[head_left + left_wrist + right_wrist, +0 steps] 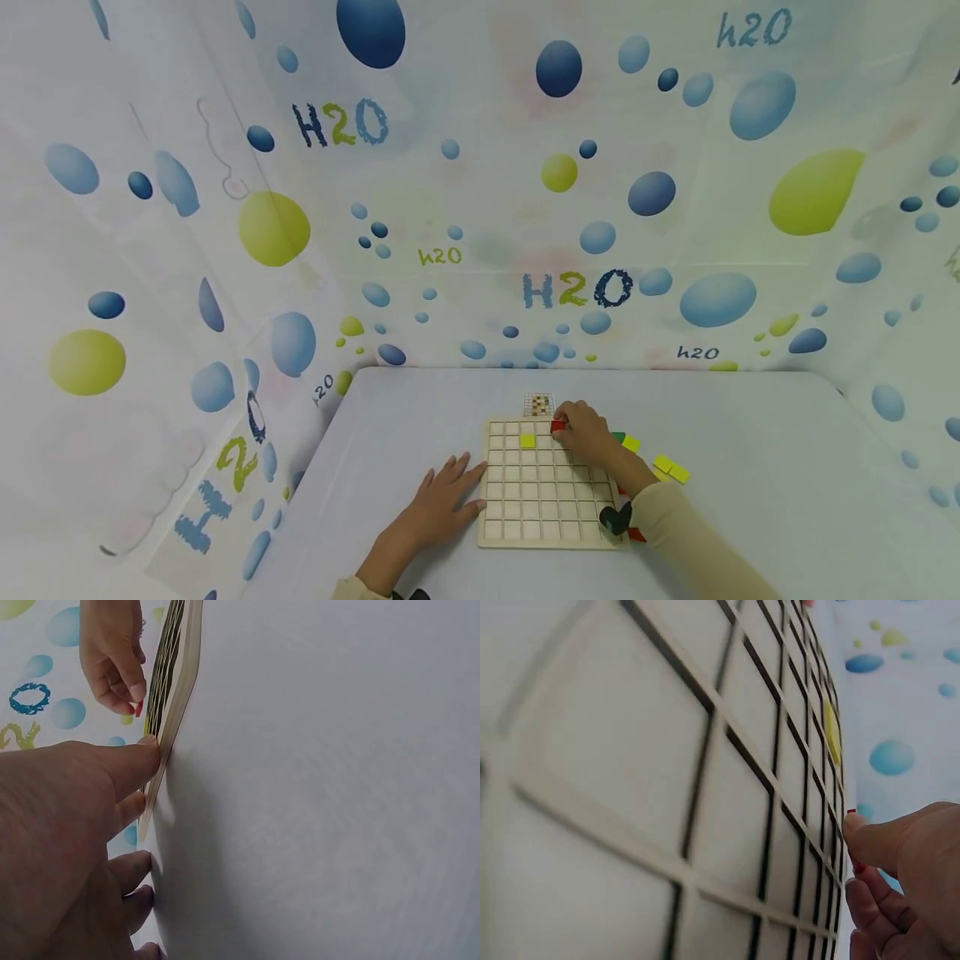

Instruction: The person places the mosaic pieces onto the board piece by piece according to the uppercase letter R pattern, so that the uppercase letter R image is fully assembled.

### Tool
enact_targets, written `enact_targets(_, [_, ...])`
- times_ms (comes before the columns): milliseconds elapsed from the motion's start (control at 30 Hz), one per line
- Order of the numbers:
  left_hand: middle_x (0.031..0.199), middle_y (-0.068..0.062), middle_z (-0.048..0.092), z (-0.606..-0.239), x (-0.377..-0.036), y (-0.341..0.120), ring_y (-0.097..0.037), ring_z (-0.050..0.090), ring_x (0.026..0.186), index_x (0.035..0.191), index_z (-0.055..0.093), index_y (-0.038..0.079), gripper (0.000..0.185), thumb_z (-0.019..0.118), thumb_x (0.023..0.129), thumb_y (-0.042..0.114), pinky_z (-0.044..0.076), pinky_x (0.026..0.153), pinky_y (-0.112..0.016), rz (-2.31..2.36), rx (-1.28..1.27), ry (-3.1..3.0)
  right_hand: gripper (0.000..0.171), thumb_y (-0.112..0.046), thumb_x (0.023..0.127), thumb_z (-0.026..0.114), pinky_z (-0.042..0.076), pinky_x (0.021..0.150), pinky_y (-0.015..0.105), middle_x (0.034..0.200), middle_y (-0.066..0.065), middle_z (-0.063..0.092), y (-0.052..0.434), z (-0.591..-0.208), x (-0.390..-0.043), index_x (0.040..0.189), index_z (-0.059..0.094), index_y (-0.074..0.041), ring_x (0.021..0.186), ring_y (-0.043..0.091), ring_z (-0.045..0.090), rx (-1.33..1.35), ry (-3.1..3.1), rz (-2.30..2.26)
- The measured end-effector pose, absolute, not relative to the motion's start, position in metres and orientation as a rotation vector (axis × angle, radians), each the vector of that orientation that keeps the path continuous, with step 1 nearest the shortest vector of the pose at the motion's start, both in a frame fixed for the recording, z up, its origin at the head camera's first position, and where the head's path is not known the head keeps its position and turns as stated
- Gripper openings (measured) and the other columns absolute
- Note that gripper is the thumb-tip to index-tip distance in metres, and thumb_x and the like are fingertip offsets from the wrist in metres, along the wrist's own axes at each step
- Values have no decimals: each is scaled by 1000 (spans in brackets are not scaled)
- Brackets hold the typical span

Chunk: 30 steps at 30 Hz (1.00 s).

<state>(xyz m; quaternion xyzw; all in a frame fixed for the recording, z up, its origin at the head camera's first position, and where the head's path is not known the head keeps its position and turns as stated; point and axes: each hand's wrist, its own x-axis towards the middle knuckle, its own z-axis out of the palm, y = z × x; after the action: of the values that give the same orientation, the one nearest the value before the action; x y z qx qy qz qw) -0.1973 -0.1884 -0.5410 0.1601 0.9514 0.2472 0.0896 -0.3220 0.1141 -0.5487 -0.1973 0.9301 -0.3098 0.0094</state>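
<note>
A wooden grid board (542, 500) lies on the pale table, with one yellow tile (527, 441) seated in its second row. My right hand (581, 431) reaches over the board's far edge and pinches a small red tile (557, 426) at a cell in the top row. In the right wrist view the fingertips (855, 823) touch the board (667, 765), red showing beneath them, and the yellow tile (831, 733) lies further along. My left hand (442, 498) rests flat on the table, fingers against the board's left edge (174, 682).
Loose yellow tiles (670, 469), a green tile (618, 436) and another yellow tile (632, 444) lie right of the board. A small pattern card (537, 405) sits just beyond the board. A bubble-printed curtain (480, 183) walls in the table.
</note>
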Motion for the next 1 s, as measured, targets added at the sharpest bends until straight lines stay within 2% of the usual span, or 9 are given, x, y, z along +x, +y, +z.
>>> enact_targets(267, [171, -18, 32, -546, -199, -189, -44, 26, 159, 161, 46, 21, 64, 61, 105, 47, 16, 124, -73, 722, 476, 2838, 15, -17, 101, 73, 44, 92, 58, 106, 5, 61, 97, -546, -305, 112, 66, -11, 101, 26, 58, -643, 2903, -900])
enact_targets(533, [171, -17, 32, -547, -200, -188, -43, 25, 159, 161, 46, 21, 64, 61, 105, 48, 15, 124, -72, 725, 458, 2836, 13, -15, 100, 75, 45, 86, 53, 105, 3, 62, 90, -547, -300, 109, 66, -14, 101, 23, 58, -667, 2898, -881])
enact_targets(700, [171, -17, 33, -545, -198, -187, -43, 27, 159, 162, 45, 21, 64, 61, 105, 49, 17, 124, -72, 696, 465, 2855, 15, -13, 98, 77, 48, 84, 54, 102, 4, 63, 89, -546, -299, 106, 64, -13, 97, 24, 58, -684, 2932, -882])
enact_targets(1000, [171, -17, 33, -544, -197, -188, -43, 26, 159, 162, 45, 21, 64, 60, 106, 48, 17, 124, -73, 717, 478, 2848, 4, -10, 100, 73, 50, 82, 57, 107, 7, 62, 96, -546, -289, 98, 72, -13, 100, 28, 60, -749, 2990, -922])
